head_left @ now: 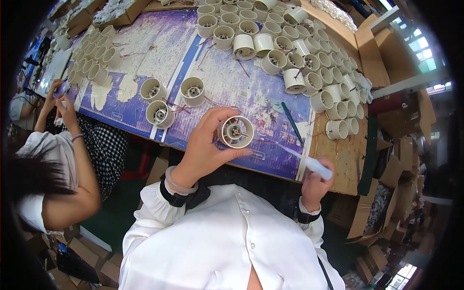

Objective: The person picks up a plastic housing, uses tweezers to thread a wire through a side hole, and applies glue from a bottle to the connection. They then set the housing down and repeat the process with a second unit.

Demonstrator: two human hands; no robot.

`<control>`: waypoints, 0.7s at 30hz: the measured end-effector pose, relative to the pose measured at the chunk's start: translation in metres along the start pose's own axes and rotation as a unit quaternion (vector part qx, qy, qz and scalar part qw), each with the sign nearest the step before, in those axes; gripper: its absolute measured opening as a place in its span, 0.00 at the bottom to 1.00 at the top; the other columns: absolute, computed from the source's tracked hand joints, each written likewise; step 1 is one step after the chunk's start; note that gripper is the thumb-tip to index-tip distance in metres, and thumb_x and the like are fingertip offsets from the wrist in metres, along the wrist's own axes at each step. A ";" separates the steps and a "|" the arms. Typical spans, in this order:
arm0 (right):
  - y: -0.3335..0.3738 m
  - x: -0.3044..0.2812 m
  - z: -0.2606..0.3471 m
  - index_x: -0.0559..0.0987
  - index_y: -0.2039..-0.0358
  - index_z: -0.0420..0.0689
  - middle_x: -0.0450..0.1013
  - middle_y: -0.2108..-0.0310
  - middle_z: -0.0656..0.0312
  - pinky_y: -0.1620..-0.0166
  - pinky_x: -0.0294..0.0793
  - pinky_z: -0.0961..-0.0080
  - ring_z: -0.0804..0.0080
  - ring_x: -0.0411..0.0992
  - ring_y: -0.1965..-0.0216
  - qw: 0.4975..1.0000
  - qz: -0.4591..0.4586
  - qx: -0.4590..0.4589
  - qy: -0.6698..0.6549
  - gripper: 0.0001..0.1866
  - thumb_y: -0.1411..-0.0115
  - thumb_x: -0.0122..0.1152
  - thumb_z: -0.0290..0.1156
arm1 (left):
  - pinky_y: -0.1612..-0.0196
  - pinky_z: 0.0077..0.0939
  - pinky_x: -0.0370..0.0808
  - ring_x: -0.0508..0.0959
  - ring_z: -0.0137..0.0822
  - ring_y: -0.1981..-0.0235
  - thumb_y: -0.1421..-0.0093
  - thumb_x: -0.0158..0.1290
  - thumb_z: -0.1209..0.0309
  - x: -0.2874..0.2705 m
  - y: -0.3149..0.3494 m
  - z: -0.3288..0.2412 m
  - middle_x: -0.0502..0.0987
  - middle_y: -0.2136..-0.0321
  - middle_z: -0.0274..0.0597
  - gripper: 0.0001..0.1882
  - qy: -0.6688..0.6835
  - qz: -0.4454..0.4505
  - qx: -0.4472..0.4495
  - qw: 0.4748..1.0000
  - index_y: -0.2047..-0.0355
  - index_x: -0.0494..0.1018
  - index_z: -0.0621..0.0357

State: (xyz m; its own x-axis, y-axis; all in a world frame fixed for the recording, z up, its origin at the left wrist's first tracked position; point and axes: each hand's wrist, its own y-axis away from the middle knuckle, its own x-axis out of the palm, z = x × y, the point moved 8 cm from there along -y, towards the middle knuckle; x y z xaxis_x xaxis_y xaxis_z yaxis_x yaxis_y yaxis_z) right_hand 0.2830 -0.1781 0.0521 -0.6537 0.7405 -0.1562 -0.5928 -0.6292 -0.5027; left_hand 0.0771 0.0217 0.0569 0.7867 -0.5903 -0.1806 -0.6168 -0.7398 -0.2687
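Observation:
My left hand (207,149) is wrapped round an off-white plastic cup-shaped housing (248,126), its open end facing up. Inside sits a small round motor-like part (236,131) with copper and dark bits, and a thin red wire trails out to the right. Closed round a pale squeeze bottle (316,167), my right hand (315,187) is at the table's front right. The bottle's long thin nozzle points left toward the housing, apart from it. Three similar housings (193,92) stand upright left of my left hand, with wires lying between them.
Many more housings (273,60) crowd the table's back right, some on their sides. A dark green pen-like tool (291,122) lies on the worn purple table covering (227,77). At the left a co-worker (63,164) sits near another group of housings (99,74). Cardboard boxes (363,212) stand at right.

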 end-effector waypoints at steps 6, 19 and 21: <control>0.011 -0.003 -0.054 0.72 0.61 0.45 0.64 0.73 0.62 0.75 0.59 0.82 0.77 0.60 0.77 0.868 -0.100 0.270 -0.404 0.12 0.36 0.51 0.41 | 0.47 0.25 0.70 0.72 0.31 0.51 0.58 0.70 0.76 0.002 0.000 0.002 0.69 0.51 0.39 0.36 0.000 0.018 -0.038 0.999 0.48 0.65 0.59; 0.019 0.018 -0.054 0.70 0.57 0.44 0.68 0.72 0.58 0.78 0.60 0.85 0.77 0.63 0.77 0.835 -0.061 0.345 -0.425 0.13 0.35 0.49 0.39 | 0.53 0.29 0.71 0.75 0.42 0.55 0.59 0.71 0.68 -0.005 0.004 -0.008 0.73 0.56 0.44 0.34 -0.087 -0.032 -0.009 0.996 0.51 0.69 0.58; 0.021 0.022 -0.055 0.70 0.56 0.43 0.68 0.71 0.58 0.78 0.60 0.85 0.77 0.63 0.76 0.831 -0.052 0.345 -0.433 0.13 0.34 0.49 0.39 | 0.53 0.30 0.71 0.74 0.44 0.55 0.59 0.71 0.68 -0.004 0.005 -0.013 0.73 0.56 0.45 0.34 -0.113 -0.038 0.010 0.993 0.52 0.69 0.58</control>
State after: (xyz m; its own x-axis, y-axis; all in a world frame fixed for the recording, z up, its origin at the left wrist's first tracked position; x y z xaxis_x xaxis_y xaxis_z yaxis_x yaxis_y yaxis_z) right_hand 0.2823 -0.1622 -0.0090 -0.4975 0.5402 0.6787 -0.6007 -0.7790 0.1797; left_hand 0.0704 0.0162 0.0690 0.8181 -0.4441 -0.3654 -0.5564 -0.7720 -0.3074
